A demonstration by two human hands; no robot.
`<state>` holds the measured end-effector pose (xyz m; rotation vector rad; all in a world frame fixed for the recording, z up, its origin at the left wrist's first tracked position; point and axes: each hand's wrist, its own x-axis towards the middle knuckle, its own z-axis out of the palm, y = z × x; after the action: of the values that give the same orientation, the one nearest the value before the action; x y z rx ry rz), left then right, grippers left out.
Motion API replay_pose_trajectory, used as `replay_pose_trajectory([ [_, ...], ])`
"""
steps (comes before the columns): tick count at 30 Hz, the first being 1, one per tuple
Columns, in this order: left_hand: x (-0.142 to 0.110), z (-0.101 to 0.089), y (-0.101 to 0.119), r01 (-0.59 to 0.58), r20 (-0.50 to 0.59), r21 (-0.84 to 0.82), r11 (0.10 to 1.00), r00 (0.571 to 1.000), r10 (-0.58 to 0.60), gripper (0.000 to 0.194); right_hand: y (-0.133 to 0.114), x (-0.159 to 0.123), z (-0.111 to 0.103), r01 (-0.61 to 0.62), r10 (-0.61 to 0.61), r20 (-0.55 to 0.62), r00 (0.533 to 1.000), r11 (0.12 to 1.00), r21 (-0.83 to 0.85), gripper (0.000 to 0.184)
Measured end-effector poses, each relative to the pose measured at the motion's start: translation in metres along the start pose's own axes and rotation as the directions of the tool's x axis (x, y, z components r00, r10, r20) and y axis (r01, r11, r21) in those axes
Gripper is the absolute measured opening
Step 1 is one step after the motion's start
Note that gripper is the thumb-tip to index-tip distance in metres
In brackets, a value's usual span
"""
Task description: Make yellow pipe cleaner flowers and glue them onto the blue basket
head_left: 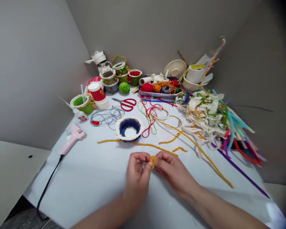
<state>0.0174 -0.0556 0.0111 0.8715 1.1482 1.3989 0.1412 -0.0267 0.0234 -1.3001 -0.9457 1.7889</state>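
Two hands, left (138, 171) and right (170, 170), pinch a small looped yellow strip (153, 161) between them above the table (105, 190), nearer the wearer than the lace-rimmed blue bowl (129, 128), with a long yellow strip (147, 145) lying between. Curled fingers hide part of the loop, and both forearms are cut off by the frame. The metal tray (154, 94) holds yarn balls (147, 88); the green pot (85, 107) holds pale sticks (83, 92).

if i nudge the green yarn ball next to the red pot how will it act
The green yarn ball would probably roll a little, since it looks round and sits loose on the table. It is likely light and slightly squashy, being wound from yarn. The red-lined pot close by might stop it on that side.
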Motion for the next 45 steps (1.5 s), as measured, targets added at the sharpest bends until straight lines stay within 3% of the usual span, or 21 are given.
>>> replay_pose_trajectory([
  [2, 0.001, 0.000, -0.003, -0.046, 0.006, 0.020, 0.999, 0.999, 0.046, 0.018, 0.002, 0.001, 0.002, -0.087, 0.081, 0.038, 0.996, 0.981, 0.173, 0.016],
  [4, 0.004, 0.000, -0.004, -0.044, 0.011, 0.028, 0.999, 0.999, 0.044, 0.019, 0.002, 0.002, 0.001, -0.086, 0.081, 0.031, 0.996, 0.977, 0.196, 0.016],
  [9, 0.020, -0.009, 0.009, 0.181, 0.091, 0.049, 0.982, 0.979, -0.185, 0.021, -0.006, 0.005, -0.010, 0.068, -0.077, -0.071, 0.994, 0.989, -0.129, 0.015],
  [14, 0.031, -0.021, 0.022, 0.341, 0.210, 0.156, 0.927, 0.905, -0.369, 0.022, -0.008, 0.006, -0.016, 0.138, -0.143, 0.003, 0.990, 0.956, -0.260, 0.013],
  [18, 0.033, -0.023, 0.027, 0.429, 0.233, 0.195, 0.882, 0.853, -0.467, 0.017, -0.007, 0.004, -0.016, 0.158, -0.151, 0.048, 0.987, 0.929, -0.334, 0.014],
  [22, 0.032, -0.021, 0.029, 0.440, 0.209, 0.209, 0.873, 0.852, -0.480, 0.013, -0.009, 0.004, -0.014, 0.160, -0.145, 0.070, 0.987, 0.919, -0.359, 0.015],
  [28, 0.029, -0.015, 0.031, 0.355, 0.127, 0.272, 0.894, 0.908, -0.399, 0.013, -0.008, 0.004, -0.015, 0.180, -0.151, 0.109, 0.983, 0.919, -0.352, 0.014],
  [31, 0.029, -0.016, 0.030, 0.357, 0.131, 0.262, 0.897, 0.908, -0.399, 0.014, -0.006, 0.005, -0.016, 0.177, -0.149, 0.109, 0.983, 0.928, -0.328, 0.016],
  [37, 0.030, -0.021, 0.027, 0.473, 0.231, 0.209, 0.856, 0.827, -0.513, 0.018, -0.009, 0.006, -0.020, 0.132, -0.096, 0.146, 0.985, 0.955, -0.266, 0.016],
  [45, 0.028, -0.026, 0.032, 0.731, 0.377, -0.008, 0.682, 0.634, -0.675, 0.022, -0.010, 0.005, -0.020, 0.085, -0.042, 0.226, 0.973, 0.980, -0.181, 0.019],
])
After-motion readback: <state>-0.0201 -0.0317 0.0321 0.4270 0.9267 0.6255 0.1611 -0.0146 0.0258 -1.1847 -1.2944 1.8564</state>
